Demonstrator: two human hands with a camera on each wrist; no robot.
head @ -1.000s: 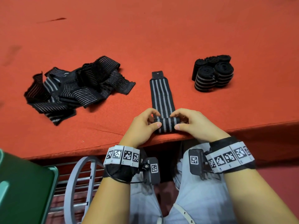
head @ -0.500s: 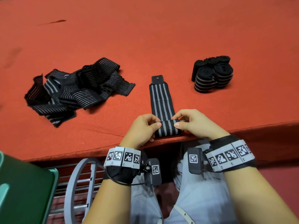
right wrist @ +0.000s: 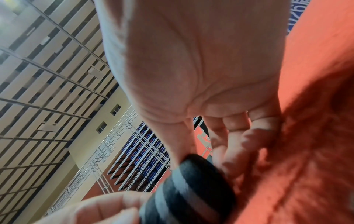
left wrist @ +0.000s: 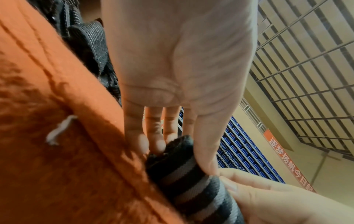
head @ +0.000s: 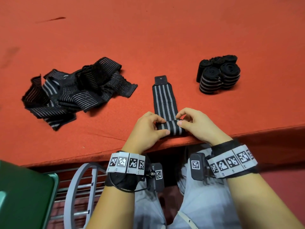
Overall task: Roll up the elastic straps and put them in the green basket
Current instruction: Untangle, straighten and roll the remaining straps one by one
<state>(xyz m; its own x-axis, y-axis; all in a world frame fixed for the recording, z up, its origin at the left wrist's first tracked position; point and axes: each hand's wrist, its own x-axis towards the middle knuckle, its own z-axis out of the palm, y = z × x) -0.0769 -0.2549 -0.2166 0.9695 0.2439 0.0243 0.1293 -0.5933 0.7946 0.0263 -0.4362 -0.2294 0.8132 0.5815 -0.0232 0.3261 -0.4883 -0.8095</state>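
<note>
A black elastic strap with grey stripes (head: 164, 100) lies flat on the red table, its near end wound into a roll (head: 171, 128) at the table's front edge. My left hand (head: 162, 128) pinches the roll's left end between thumb and fingers; my right hand (head: 179, 120) pinches its right end. The left wrist view shows the roll (left wrist: 184, 180) under my thumb, and the right wrist view shows its end (right wrist: 191, 188) between my fingers. A corner of the green basket (head: 24, 195) shows at lower left, below the table.
A heap of loose striped straps (head: 74, 91) lies at the left of the red table (head: 148, 38). Several rolled straps (head: 217, 74) stand together at the right. A grey metal ring frame (head: 74, 192) sits below the table edge beside the basket.
The roll has grown and the flat part of the strap has shortened, its far tab drawn nearer to me. Both hands stay on the roll's ends.
</note>
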